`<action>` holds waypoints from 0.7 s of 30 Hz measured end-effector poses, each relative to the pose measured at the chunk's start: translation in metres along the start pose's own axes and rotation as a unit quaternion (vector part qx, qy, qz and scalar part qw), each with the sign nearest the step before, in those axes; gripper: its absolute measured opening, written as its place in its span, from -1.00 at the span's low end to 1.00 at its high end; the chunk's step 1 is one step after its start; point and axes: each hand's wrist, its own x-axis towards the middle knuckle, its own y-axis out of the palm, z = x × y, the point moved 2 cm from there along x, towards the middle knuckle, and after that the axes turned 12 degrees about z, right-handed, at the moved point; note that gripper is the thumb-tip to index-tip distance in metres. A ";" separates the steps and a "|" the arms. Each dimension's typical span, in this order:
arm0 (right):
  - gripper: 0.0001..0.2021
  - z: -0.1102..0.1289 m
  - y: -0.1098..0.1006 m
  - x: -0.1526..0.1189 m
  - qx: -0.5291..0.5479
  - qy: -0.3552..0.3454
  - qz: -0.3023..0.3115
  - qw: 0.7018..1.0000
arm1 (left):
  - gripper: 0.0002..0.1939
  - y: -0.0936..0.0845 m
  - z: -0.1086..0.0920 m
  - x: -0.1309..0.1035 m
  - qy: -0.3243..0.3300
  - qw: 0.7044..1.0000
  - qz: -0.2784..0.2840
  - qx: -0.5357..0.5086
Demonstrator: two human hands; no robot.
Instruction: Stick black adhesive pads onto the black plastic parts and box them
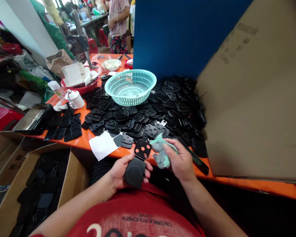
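At the frame's lower center, a person's left hand [118, 171] grips a smooth black rounded-square piece [135, 172] while the right hand [182, 160] clutches a crumpled mint-and-grey cloth [160, 154]. Inverted lettering [148, 221] on the red shirt [128, 205] and blurred print [248, 29] on the brown cardboard panel [251, 115] at right are illegible.

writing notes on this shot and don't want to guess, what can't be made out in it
All in the head view:
- Underside of the black plate in the left hand: turned away, against the hand.
- Part of the greenish cloth: covered by the right hand's fingers.
- Whatever lies directly under the mint basket: hidden by the basket.
- Printing on the large cardboard: too blurred to read.
- Head of the person behind: cut off by the top edge.
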 end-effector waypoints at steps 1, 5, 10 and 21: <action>-0.75 0.006 -0.001 -0.005 -0.046 -0.048 -0.016 0.998 | -0.36 0.000 -0.002 0.002 0.044 0.999 -0.032 -0.006; -0.73 0.020 0.034 -0.032 -0.216 -0.291 0.142 0.921 | -0.43 0.004 -0.002 0.017 0.104 0.991 -0.087 -0.005; -0.83 0.011 0.074 -0.031 -0.318 -0.413 0.146 0.841 | -0.40 0.012 -0.001 0.027 0.074 0.995 -0.068 0.023; -0.86 0.008 0.080 -0.025 -0.373 -0.374 0.191 0.827 | -0.47 -0.002 0.005 0.020 0.119 0.990 -0.049 -0.060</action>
